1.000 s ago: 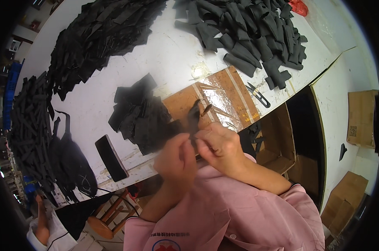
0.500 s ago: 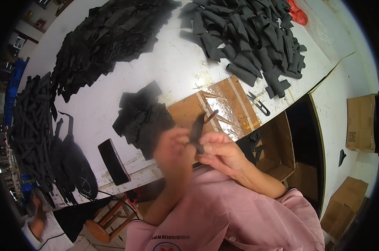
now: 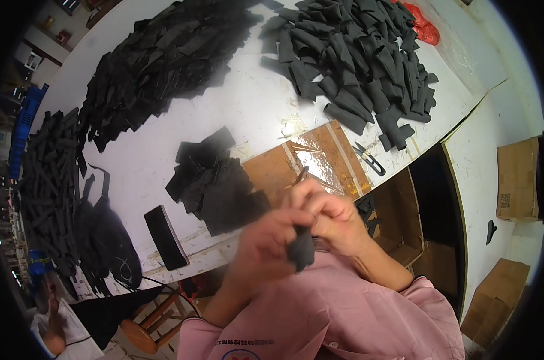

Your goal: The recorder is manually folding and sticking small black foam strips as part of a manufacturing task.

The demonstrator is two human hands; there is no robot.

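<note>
My two hands meet in front of my chest. Between them hangs a small black fabric piece (image 3: 301, 251), its lower end bulging like a short tube. My right hand (image 3: 341, 219) is closed, with thumb and fingers pinching at the top of the piece. A slim dark brownish rod (image 3: 302, 174) shows above its knuckles; whether the hand grips it is hidden. My left hand (image 3: 266, 237), smeared by motion, has its fingertips pressed to the piece beside the right fingers. Left of the hands lies a small heap of flat black fabric pieces (image 3: 215, 186).
A brown board (image 3: 272, 171) with clear tape lies ahead of my hands, thread snips (image 3: 370, 159) beside it. Large black piles (image 3: 158, 66) and rolled tubes (image 3: 362, 60) cover the far table. A phone (image 3: 166, 237) lies left. An open carton (image 3: 398, 216) stands below the edge.
Both hands have shifted, the right one upward and over the piece. The black fabric piece now hangs below the fingers, where before it pointed up from them.
</note>
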